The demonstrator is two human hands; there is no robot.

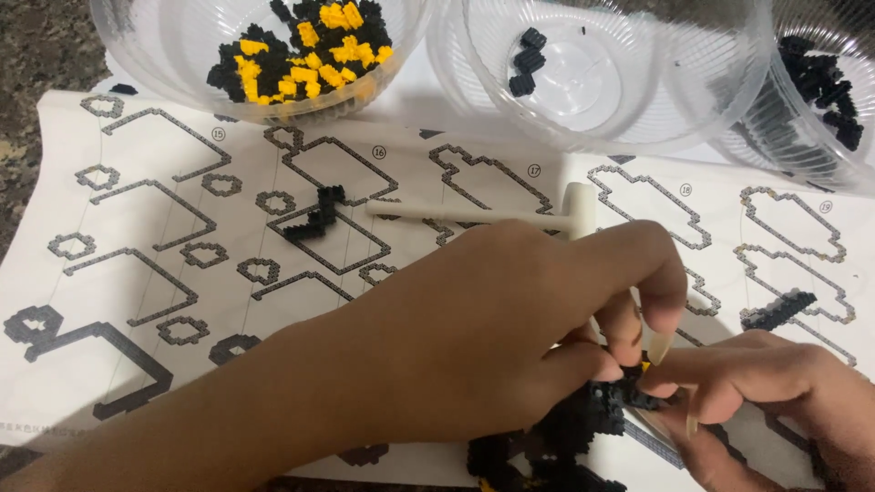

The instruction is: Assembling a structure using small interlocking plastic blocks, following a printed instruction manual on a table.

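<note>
My left hand (510,337) and right hand (756,383) pinch the black brick model (583,424); too much pressure, I judge, could snap pieces off.

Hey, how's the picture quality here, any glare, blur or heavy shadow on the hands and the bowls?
Head view: soft glare streaks on the clear plastic bowls; the left hand looks slightly soft and shades the black block model; the right hand is cut by the frame edge; the instruction sheet is evenly lit.

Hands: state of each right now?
Left hand: closed, fingers pinching the black brick model.
Right hand: closed, pinching the same model from the other side.
</note>
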